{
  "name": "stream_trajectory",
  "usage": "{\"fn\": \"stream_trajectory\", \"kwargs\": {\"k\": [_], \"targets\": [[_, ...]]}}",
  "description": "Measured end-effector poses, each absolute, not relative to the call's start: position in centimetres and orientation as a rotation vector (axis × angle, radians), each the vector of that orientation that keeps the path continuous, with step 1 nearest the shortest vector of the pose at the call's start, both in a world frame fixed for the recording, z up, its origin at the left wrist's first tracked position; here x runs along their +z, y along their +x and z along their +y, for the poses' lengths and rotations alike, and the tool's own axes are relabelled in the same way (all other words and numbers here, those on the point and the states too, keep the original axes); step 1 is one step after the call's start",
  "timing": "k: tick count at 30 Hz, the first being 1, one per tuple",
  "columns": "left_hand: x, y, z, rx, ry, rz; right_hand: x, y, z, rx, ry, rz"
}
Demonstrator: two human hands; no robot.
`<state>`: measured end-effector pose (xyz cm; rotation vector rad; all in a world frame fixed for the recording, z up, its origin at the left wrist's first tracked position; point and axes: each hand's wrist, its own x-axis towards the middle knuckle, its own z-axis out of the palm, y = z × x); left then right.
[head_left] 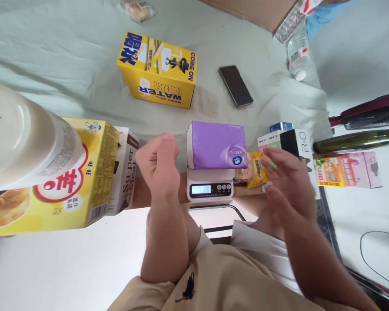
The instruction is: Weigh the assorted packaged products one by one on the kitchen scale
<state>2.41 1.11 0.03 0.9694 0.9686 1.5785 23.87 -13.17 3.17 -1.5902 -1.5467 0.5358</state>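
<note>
- A purple tissue pack (216, 145) is laid flat on a small kitchen scale (210, 185), so that its weight is borne by the platform alone; the scale's lit display is left uncovered at the near edge, though its figures are too small to be read.
- The left hand (158, 166) is held just left of the scale, level with the pack, with the fingers curled into a loose fist. Nothing is seen inside it, and the pack is not touched.
- The right hand (287, 183) is held just right of the scale, fingers half spread and slightly blurred. It hovers over a yellow snack packet (257, 169); whether the packet is actually touched cannot be told, and nothing is clearly gripped.
- Both hands are kept off the platform, which appears to leave the reading undisturbed.
- Beside the packet, right of the scale, small white and blue boxes (272, 137) are stood together.
- Left of the scale, a brown and white carton (125, 170) and a large yellow box (68, 181) are stood, the latter with a white plate (17, 136) upon it.
- Beyond the scale, well apart, a yellow water box (157, 69) and a dark phone (235, 85) are laid on the pale green cloth (68, 56).
</note>
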Motion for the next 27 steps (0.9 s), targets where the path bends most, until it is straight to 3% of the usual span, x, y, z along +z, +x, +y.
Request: {"fn": "stream_trajectory", "kwargs": {"k": [5,27], "targets": [[0.3,2.0,0.5,1.582,1.082,0.988,-0.6,22.0,-14.6,0.614,-1.523,-1.374],[-0.5,1.9,1.6,1.176,1.229,1.018,-0.4,22.8,-12.1,0.771,-1.602,-1.381]]}}
